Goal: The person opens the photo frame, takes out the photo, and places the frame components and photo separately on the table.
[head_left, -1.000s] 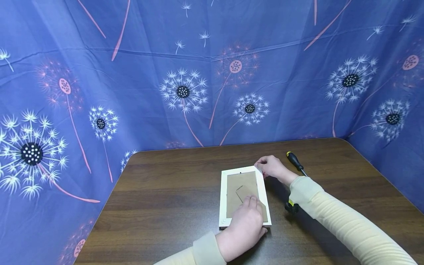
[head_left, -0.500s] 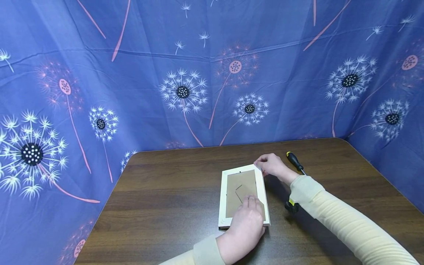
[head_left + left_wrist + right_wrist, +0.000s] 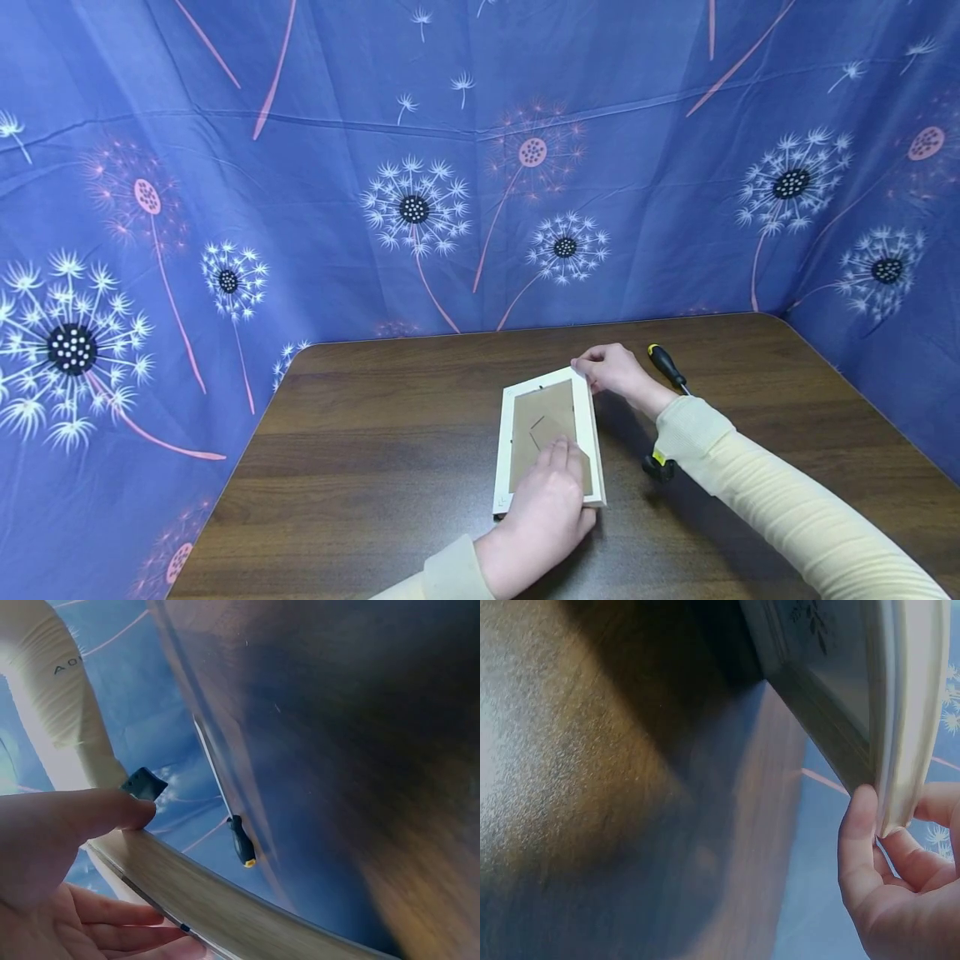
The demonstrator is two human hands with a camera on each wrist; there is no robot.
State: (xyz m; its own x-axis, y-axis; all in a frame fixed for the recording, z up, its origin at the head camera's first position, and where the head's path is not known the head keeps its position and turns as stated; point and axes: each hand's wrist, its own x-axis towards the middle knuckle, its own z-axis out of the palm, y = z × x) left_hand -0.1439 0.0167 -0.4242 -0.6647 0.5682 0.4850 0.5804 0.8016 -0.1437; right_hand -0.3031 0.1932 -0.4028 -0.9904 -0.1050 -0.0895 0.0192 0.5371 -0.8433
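A white picture frame point(image 3: 504, 442) with a brown backing board point(image 3: 531, 406) faces back side up, tilted with its right side raised off the table. My left hand point(image 3: 543, 508) grips its near edge, fingers over the backing and thumb on the outside. In the left wrist view the thumb and fingers point(image 3: 124, 930) lie on opposite sides of the frame's edge point(image 3: 217, 892). My right hand point(image 3: 611, 368) pinches the far right corner. Beneath the frame, the right wrist view shows part of its front face point(image 3: 829, 667), with a dark leaf sprig on a pale ground.
A screwdriver point(image 3: 663, 360) with a black and yellow handle lies right of the right hand, its shaft partly behind the sleeve point(image 3: 697, 433). A small black object point(image 3: 658, 467) with a yellow patch shows under the right wrist. A blue dandelion-print cloth point(image 3: 322, 250) hangs behind the wooden table point(image 3: 360, 450).
The frame's right side has risen and the frame tilts more to the left. Both hands have shifted slightly left with it, still gripping it. The screwdriver stays put.
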